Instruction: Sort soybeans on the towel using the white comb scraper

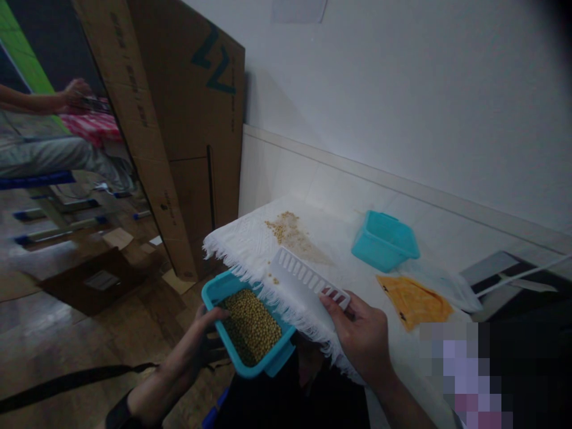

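My left hand (203, 333) grips the left rim of a teal plastic bin (248, 370), its thumb over the edge. Yellowish beans (252, 325), like soybeans, lie inside it. The bin is held just below the fringed edge of a white tablecloth (250, 238). In my right hand (364, 333) is a white slotted plastic strip (308, 274), thumb on top, its long side slanting across the cloth near the edge. Loose beans (279, 226) and a blurred tan patch lie on the cloth beyond the strip. A few more beans sit between the strip and the fringe.
A second teal bin (386, 241) stands toward the wall, near an orange cloth (415, 301) and a clear plastic bag (451, 289). A tall cardboard box (192, 119) rises at the left. Behind it, another person's arm (40, 98) shows.
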The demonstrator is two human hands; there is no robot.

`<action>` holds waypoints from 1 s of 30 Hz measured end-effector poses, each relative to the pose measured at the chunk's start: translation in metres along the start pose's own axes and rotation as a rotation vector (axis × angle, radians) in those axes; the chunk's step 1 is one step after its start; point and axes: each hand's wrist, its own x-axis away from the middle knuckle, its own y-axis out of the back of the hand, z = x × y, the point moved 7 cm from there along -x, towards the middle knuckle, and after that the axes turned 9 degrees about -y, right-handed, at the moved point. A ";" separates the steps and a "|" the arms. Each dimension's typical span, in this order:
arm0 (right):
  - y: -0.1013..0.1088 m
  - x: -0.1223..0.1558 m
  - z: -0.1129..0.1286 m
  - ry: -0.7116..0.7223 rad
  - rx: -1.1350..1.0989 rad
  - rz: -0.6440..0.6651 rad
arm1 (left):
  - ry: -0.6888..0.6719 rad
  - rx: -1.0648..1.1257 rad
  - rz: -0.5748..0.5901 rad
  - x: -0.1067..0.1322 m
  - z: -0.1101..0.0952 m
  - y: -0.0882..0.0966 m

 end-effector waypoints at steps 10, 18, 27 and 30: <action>0.000 -0.034 -0.004 0.012 0.024 -0.042 | -0.008 -0.014 -0.022 -0.002 0.001 0.002; -0.018 -0.039 0.003 0.029 -0.022 0.006 | -0.022 -0.005 -0.033 0.003 -0.004 0.000; -0.023 -0.038 0.005 0.112 -0.011 0.024 | -0.046 0.010 -0.026 -0.008 0.001 0.006; -0.026 -0.027 0.011 0.137 -0.007 0.031 | -0.050 0.012 -0.049 -0.009 0.002 0.008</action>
